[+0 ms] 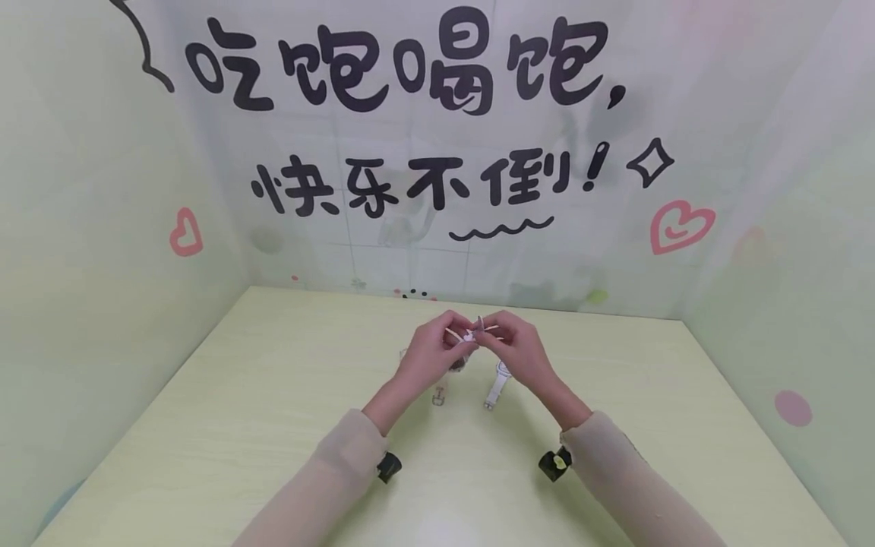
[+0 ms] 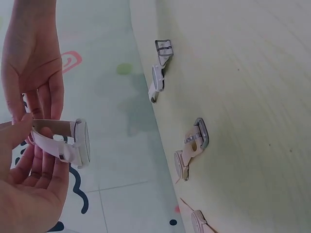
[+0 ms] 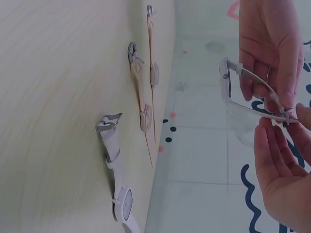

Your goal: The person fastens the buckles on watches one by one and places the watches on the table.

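Note:
A white wristwatch (image 2: 82,145) is held up above the table, its strap bent into a loop. My left hand (image 1: 431,349) pinches the strap between thumb and fingers. Opposite it, my right hand (image 1: 516,346) pinches the strap where its ends meet near the buckle. In the right wrist view, the case of the held wristwatch (image 3: 226,82) hangs away from the fingertips. From above, the hands cover most of it, and whether the strap is fastened cannot be told.
Another white wristwatch (image 3: 124,204) lies on the table (image 1: 239,395) by my right hand. Two pinkish wristwatches lie below my left hand, one nearer (image 3: 146,116) and one farther (image 3: 154,75). A printed curtain wall (image 1: 410,251) stands behind the table.

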A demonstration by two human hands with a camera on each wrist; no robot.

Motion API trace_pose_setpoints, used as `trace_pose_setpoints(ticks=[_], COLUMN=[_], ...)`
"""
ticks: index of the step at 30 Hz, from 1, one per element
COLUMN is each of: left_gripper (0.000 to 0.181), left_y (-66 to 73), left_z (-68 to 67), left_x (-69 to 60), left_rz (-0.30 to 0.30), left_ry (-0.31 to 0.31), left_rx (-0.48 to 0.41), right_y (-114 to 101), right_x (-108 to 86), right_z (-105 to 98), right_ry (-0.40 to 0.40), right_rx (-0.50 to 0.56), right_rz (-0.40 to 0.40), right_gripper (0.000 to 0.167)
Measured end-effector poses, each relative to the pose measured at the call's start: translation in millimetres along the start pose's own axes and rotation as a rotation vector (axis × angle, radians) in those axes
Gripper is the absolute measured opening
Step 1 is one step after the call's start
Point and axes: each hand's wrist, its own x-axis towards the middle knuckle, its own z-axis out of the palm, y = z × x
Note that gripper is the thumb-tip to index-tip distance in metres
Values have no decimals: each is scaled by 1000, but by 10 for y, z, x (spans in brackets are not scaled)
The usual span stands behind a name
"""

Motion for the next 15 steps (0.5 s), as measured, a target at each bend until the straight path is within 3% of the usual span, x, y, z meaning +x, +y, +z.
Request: trace_pose_setpoints(ticks=[5,15], left_gripper=[29,22], left_y=[20,37], left_z=[28,33], left_x=[-13,-38], left_rz=[-9,-12], left_ry=[15,33], left_rx=[45,216], right_y=[-1,18], right_x=[-11,-14], right_z=[-17,-4], right_ry=[24,50], right_rx=[2,9], right_rz=[12,20], right_gripper=[15,14])
